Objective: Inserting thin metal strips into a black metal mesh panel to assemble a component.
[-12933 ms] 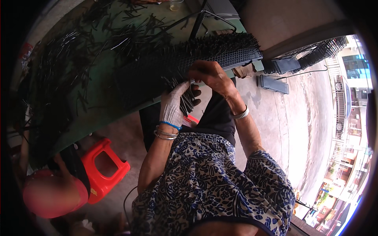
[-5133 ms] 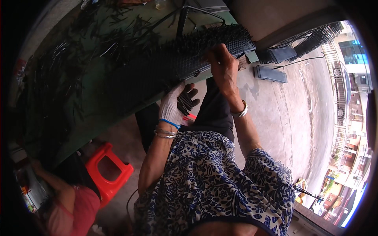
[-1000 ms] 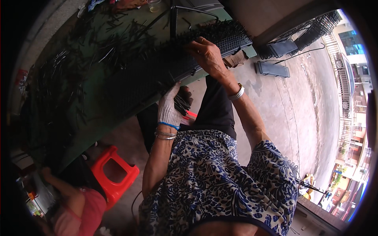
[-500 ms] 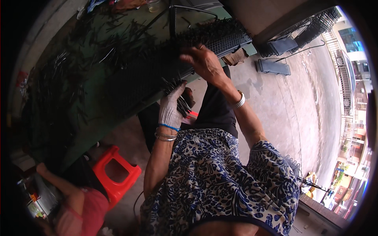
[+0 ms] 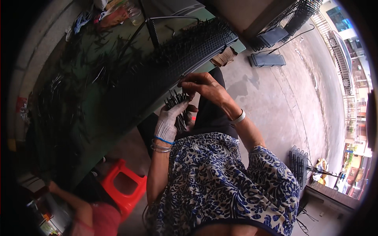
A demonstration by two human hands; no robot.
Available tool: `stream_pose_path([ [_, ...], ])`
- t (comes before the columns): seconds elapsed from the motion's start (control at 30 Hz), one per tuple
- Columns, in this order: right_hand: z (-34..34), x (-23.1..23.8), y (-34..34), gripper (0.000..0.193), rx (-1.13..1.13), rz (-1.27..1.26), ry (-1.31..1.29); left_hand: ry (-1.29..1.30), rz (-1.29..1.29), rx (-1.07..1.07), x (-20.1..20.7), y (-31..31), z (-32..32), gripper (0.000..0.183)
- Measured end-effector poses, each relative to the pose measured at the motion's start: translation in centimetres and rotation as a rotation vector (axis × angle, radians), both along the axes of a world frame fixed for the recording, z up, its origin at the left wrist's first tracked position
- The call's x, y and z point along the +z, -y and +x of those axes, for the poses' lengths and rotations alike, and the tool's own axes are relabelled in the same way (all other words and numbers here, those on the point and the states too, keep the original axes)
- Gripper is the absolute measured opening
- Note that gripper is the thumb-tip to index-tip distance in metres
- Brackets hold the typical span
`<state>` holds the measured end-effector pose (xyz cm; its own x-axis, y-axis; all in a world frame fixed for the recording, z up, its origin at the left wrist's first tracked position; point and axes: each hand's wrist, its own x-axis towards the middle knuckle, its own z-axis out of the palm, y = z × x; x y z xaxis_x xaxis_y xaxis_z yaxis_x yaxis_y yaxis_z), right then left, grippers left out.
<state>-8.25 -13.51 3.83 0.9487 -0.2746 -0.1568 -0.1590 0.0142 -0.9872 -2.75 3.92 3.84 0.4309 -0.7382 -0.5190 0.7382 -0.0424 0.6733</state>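
My left hand [image 5: 170, 117], in a white knitted glove, is closed around a bundle of thin black rods [image 5: 173, 101]. Their tips stand up above the fingers. Bare and bent at the knuckles, my right hand [image 5: 206, 87] is just above the bundle, by the near edge of a long dark perforated panel [image 5: 193, 51]. Its fingertips are drawn together; whatever may be between them is too small and dark to name. Many similar black pieces stick up along the far side of the panel, which lies on a green-covered table [image 5: 124, 33].
Loose black rods [image 5: 59, 80] litter the table, and a black metal frame [image 5: 152, 29] stands on it. A red plastic stool [image 5: 136, 192] and a co-worker in a pink top [image 5: 104, 218] are at lower left. Grey panels [image 5: 268, 59] rest on the floor at right.
My right hand has come back from over the panel toward the bundle, its fingers now drawn together. The left hand keeps its hold on the rods. The whole view has shifted slightly.
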Motion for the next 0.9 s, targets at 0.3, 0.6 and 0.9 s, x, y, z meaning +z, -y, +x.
stream_pose_path([
  [0.3, 0.3, 1.3, 0.2, 0.018, -0.064, 0.109, 0.034, -0.123, -0.074, 0.175, -1.8, 0.1, 0.8, 0.024],
  [0.6, 6.4, 0.2, -0.8, 0.009, -0.393, -0.415, 0.391, -0.54, -0.289, 0.337, -3.5, -0.2, 1.6, 0.02],
  [0.9, 11.4, -1.3, -1.9, 0.008, -0.332, -0.709, 0.503, -0.636, -0.274, 0.406, -4.1, -0.5, 1.4, 0.016],
])
